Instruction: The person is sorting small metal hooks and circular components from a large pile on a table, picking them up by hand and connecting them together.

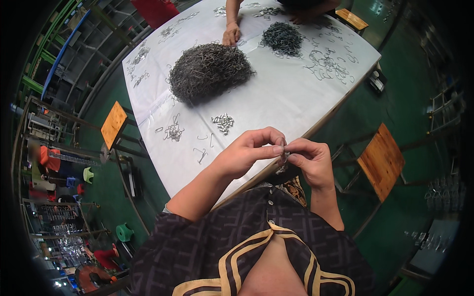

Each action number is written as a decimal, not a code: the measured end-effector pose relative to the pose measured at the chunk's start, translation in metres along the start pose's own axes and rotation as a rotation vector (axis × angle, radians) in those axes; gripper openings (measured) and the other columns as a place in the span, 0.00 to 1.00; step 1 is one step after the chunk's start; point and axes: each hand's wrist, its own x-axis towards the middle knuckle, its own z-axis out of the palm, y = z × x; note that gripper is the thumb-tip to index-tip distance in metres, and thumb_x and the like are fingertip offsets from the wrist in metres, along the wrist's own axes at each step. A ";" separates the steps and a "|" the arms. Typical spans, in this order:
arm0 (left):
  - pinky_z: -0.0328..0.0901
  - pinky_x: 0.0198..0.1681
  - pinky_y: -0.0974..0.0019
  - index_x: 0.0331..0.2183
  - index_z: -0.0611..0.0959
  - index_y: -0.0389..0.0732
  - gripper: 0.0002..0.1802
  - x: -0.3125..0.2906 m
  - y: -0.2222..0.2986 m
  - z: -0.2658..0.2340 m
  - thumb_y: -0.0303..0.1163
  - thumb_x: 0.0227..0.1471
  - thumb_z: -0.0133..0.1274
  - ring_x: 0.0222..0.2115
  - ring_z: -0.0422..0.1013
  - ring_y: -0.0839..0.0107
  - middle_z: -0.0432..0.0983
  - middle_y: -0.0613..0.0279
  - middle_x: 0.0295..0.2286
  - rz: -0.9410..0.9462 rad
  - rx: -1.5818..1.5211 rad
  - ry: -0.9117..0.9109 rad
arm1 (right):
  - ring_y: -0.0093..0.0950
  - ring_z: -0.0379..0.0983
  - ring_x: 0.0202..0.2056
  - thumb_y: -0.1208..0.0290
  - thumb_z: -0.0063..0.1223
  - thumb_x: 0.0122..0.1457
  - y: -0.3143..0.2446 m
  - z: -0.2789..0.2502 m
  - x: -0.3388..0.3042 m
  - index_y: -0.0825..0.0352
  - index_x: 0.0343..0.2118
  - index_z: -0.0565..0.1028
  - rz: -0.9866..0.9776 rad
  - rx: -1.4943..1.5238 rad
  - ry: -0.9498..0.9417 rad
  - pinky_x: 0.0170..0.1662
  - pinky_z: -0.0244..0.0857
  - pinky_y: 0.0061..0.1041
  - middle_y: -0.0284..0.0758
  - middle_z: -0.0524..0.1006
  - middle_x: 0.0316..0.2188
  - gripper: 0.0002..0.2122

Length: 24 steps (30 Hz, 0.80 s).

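Note:
My left hand and my right hand meet fingertip to fingertip above the table's near edge, both pinched. Between them is a small shiny metal piece, partly hidden by the fingers. It looks like a wire hook with a silver fitting, though its exact shape is hard to make out. More metal bits show just below the fingers. On the white tabletop, several loose wire hooks lie left of my hands. Beyond them are a small heap of short silver sleeves and a cluster of hooks.
A large mound of dark wire hooks covers the table's middle, with a smaller dark heap behind it. Another person's hand rests by the mound. Wooden stools stand right and left. Scattered hooks lie far right.

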 end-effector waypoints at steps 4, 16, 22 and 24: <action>0.57 0.42 0.71 0.28 0.74 0.38 0.06 -0.003 0.001 0.001 0.30 0.50 0.52 0.36 0.63 0.77 0.67 0.67 0.31 -0.028 0.049 0.037 | 0.25 0.75 0.30 0.85 0.53 0.50 0.000 0.001 0.000 0.75 0.34 0.76 0.013 0.019 -0.007 0.33 0.69 0.19 0.37 0.77 0.27 0.08; 0.61 0.41 0.66 0.30 0.72 0.38 0.08 -0.025 0.006 0.017 0.18 0.44 0.51 0.37 0.67 0.66 0.70 0.57 0.35 0.454 0.719 0.106 | 0.26 0.74 0.33 0.87 0.54 0.46 0.014 -0.004 -0.003 0.76 0.33 0.76 0.043 0.079 -0.104 0.39 0.68 0.23 0.38 0.76 0.29 0.09; 0.59 0.43 0.63 0.30 0.71 0.41 0.13 -0.043 0.000 0.015 0.14 0.41 0.50 0.37 0.67 0.64 0.74 0.59 0.35 0.537 0.808 0.149 | 0.28 0.73 0.34 0.82 0.53 0.48 0.040 -0.011 0.031 0.75 0.32 0.76 0.056 -0.048 0.037 0.40 0.67 0.25 0.39 0.76 0.30 0.07; 0.57 0.44 0.62 0.30 0.72 0.41 0.14 -0.048 -0.001 0.014 0.14 0.41 0.50 0.38 0.67 0.65 0.75 0.61 0.34 0.521 0.798 0.142 | 0.27 0.73 0.33 0.81 0.54 0.48 0.064 -0.012 0.051 0.73 0.31 0.77 0.021 -0.348 0.006 0.39 0.66 0.23 0.38 0.76 0.30 0.07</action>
